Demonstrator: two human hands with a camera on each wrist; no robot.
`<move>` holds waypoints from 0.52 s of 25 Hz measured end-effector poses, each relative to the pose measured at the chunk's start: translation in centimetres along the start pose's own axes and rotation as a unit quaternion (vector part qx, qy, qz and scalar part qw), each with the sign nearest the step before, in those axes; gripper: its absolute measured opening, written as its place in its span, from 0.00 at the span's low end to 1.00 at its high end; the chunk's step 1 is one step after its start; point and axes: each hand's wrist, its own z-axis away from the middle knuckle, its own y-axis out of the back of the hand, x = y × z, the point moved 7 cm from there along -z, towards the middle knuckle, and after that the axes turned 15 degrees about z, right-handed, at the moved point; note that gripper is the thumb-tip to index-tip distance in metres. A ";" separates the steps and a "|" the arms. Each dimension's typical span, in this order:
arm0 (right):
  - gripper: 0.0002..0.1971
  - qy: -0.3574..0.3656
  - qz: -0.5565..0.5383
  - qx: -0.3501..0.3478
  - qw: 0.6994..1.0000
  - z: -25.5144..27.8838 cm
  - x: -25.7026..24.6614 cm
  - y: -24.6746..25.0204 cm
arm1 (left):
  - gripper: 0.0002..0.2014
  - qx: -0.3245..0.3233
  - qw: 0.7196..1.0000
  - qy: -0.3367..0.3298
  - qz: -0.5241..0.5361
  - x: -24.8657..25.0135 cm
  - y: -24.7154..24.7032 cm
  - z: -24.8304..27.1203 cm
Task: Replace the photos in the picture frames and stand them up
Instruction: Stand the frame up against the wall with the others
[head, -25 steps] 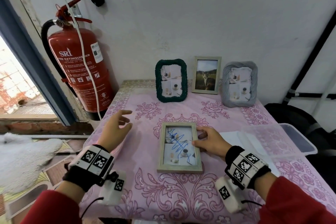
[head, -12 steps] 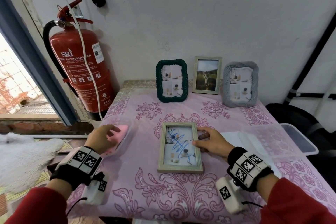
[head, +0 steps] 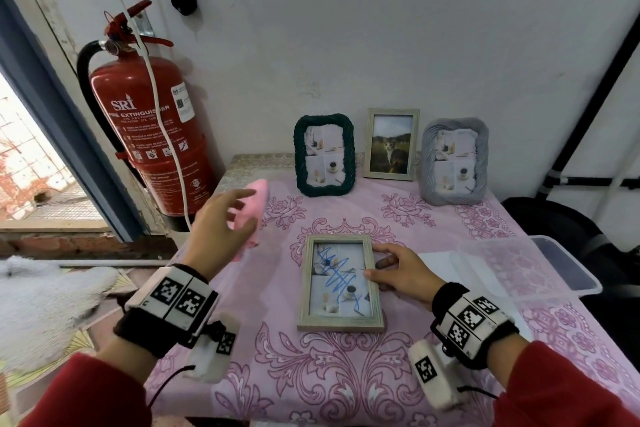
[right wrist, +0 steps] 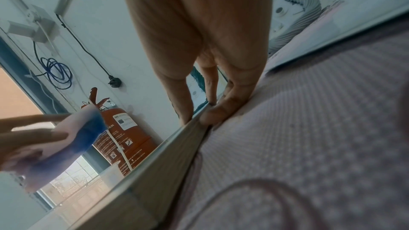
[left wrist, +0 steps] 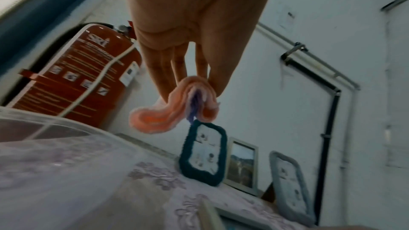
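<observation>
A light wooden frame (head: 341,288) lies flat on the pink tablecloth (head: 346,374), with blue scribbles on its glass. My right hand (head: 398,270) pinches its right rail, thumb on top, fingers against the outer side (right wrist: 212,114). My left hand (head: 225,222) is raised above the table's left side and grips a folded pink cloth (head: 251,215); the cloth (left wrist: 175,107) has a blue stain in its fold. Three frames stand at the wall: dark green (head: 324,155), wooden with a cat photo (head: 392,144), grey (head: 453,161).
A red fire extinguisher (head: 152,135) stands left of the table by the doorway. A clear plastic box (head: 540,267) sits at the table's right edge, with white sheets (head: 446,263) beside it. Another translucent container (left wrist: 44,137) is at the left edge.
My left hand dropped to the table's left edge, took hold of the pink cloth and has lifted it up and to the right. The right hand stayed on the frame.
</observation>
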 end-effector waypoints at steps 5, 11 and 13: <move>0.26 0.001 -0.012 0.005 1.000 0.0 0.0 0.1 | 0.21 -0.102 0.994 0.013 0.038 2.6 -6.7 1.1; 0.26 0.000 -0.017 0.010 1.000 -0.2 0.3 0.0 | 0.21 -0.209 0.977 0.028 0.006 2.3 -13.0 2.7; 0.26 0.001 -0.015 0.011 1.000 -0.2 0.4 0.1 | 0.20 -0.231 0.972 0.042 -0.004 1.8 -14.3 3.0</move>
